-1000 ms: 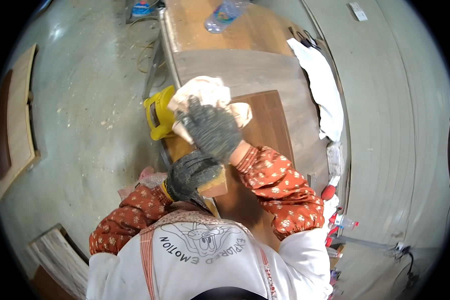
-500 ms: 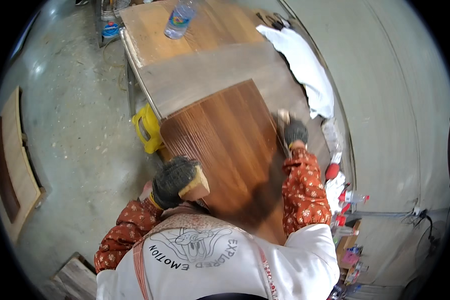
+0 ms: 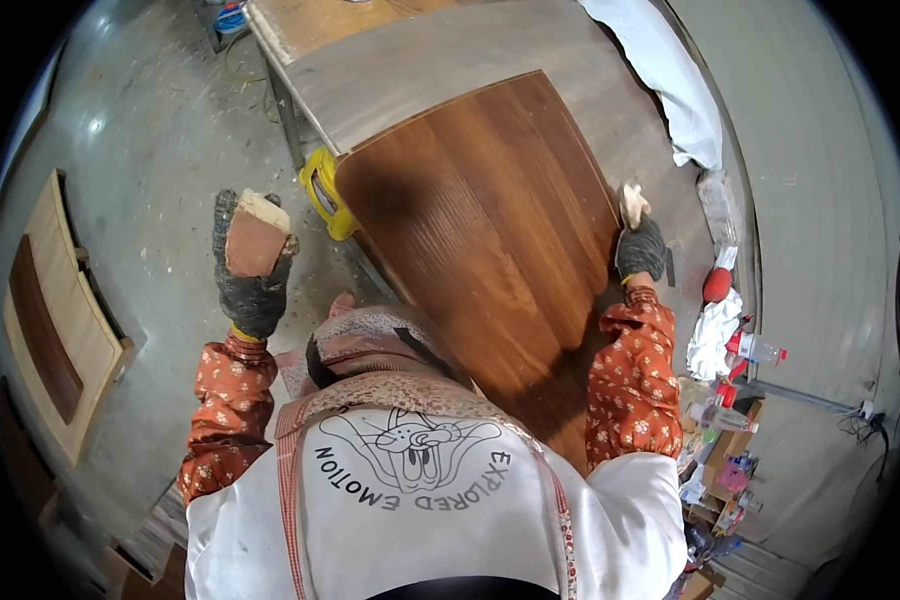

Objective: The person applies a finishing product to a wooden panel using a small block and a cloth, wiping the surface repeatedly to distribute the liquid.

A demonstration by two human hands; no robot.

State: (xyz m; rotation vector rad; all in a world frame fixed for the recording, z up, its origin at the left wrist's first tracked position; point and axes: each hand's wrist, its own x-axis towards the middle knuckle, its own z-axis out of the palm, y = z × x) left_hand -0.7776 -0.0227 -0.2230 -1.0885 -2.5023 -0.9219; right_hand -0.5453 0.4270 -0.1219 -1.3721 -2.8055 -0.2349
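My left hand (image 3: pixel 253 265), in a dark glove, is raised to the left of the panel, above the floor. Its fingers grip a block (image 3: pixel 256 240) with a flat reddish-brown face and cream sides, like a sanding block. A brown wood-grain panel (image 3: pixel 470 215) with a rounded corner lies on the worktable (image 3: pixel 410 75). At the panel's right edge is my right hand (image 3: pixel 639 245), also gloved and closed. A small pale thing (image 3: pixel 633 207) shows at its fingertips; I cannot make out what it is.
A yellow object (image 3: pixel 325 195) hangs at the table's left side. White cloth (image 3: pixel 670 85) lies along the far right edge. Plastic bottles (image 3: pixel 757 348) and clutter line the right side by the wall. Another panel (image 3: pixel 65 320) leans on the left.
My left hand has swung left, away from the panel's near corner, with the block's brown face now turned up. My right hand stays by the right edge. The view has shifted.
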